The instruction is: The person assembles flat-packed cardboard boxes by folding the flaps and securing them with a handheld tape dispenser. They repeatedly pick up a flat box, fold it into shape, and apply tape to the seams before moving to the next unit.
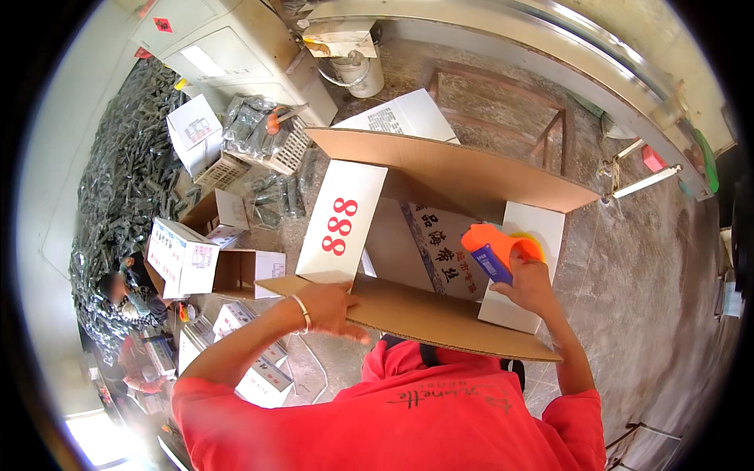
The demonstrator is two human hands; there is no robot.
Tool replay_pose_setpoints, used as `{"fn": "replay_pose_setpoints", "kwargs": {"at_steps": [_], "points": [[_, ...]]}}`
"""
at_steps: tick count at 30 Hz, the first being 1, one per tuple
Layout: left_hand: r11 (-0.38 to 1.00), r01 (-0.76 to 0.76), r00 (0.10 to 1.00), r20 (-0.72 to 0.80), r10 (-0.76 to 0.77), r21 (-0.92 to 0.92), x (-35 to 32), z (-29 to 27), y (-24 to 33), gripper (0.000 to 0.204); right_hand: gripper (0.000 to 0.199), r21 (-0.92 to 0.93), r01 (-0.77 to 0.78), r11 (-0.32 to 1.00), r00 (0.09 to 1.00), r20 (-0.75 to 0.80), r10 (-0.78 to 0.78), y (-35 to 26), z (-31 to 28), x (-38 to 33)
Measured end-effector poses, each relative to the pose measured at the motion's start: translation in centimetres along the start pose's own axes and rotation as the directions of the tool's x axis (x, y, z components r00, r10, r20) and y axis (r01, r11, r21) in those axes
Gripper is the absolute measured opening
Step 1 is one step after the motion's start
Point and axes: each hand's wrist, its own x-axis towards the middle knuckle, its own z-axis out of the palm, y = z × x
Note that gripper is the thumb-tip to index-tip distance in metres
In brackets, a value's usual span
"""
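In front of me stands a cardboard carton with its top flaps raised; its white end flap (342, 220) bears red printing. My left hand (330, 308) rests on the near brown flap (440, 318), by its left end, with the fingers stretched out and apart. My right hand (528, 282) is closed around an orange tape dispenser (493, 242) with a blue part and a yellow roll. The dispenser is over the right side of the carton, beside the right white flap (538, 220). Part of the carton's inside shows, with dark printing; its outer near side is hidden.
Several open white cartons (184, 263) stand at the left, near a large heap of dark wrapped packets (118, 173). Past them are a plastic crate (287, 149) of packets and a bucket (361, 74). A rusty metal frame (503, 118) lies beyond. Another person (145, 290) is at far left.
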Motion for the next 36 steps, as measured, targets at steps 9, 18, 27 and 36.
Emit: {"fn": "replay_pose_setpoints", "kwargs": {"at_steps": [9, 18, 27, 36], "points": [[0.997, 0.075, 0.889, -0.454, -0.059, 0.018, 13.7, -2.1, -3.8, 0.073, 0.042, 0.944, -0.183, 0.276, 0.98, 0.153, 0.125, -0.8, -10.1, -3.5], [0.994, 0.04, -0.116, -0.989, -0.096, -0.101, 15.3, -8.2, -3.5, 0.059, 0.047, 0.84, -0.32, 0.439, 0.946, 0.255, 0.2, -2.8, -0.8, -5.2], [0.977, 0.132, 0.026, -0.985, -0.169, -0.165, 13.5, -5.2, -3.5, 0.033, 0.047, 0.454, 0.023, 0.891, 0.999, -0.038, -0.007, -3.8, 2.3, -6.0], [0.967, 0.084, 0.217, -0.943, -0.252, -0.239, 13.1, 3.8, -3.6, 0.032, 0.043, 0.749, -0.218, 0.626, 0.976, 0.158, 0.15, -3.8, -3.9, -4.1]]}}
